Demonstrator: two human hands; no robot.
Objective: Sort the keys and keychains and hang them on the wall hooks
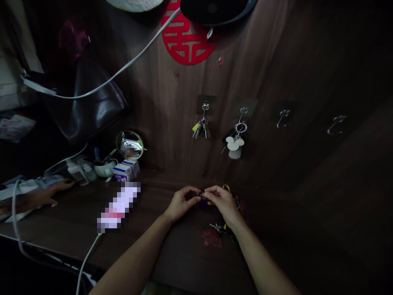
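Observation:
My left hand point(181, 202) and my right hand point(221, 201) meet over the dark wooden desk point(172, 250), fingertips pinched together on a small key ring point(202, 195). What hangs from the ring is too dark to make out. Just below my right wrist lie loose keys point(218, 227) and a small red tag point(211, 237) on the desk. On the wall above, a bunch of keys point(202, 129) hangs from one hook and a white mouse-shaped key fob point(235, 146) from the hook beside it.
Two bare hooks point(283, 116) point(336, 124) sit further right on the wall. At left stand a round mirror point(129, 144), a small box point(125, 171), a dark bag point(89, 102) and white cables point(92, 88). A red paper cutout point(184, 39) is on the wall.

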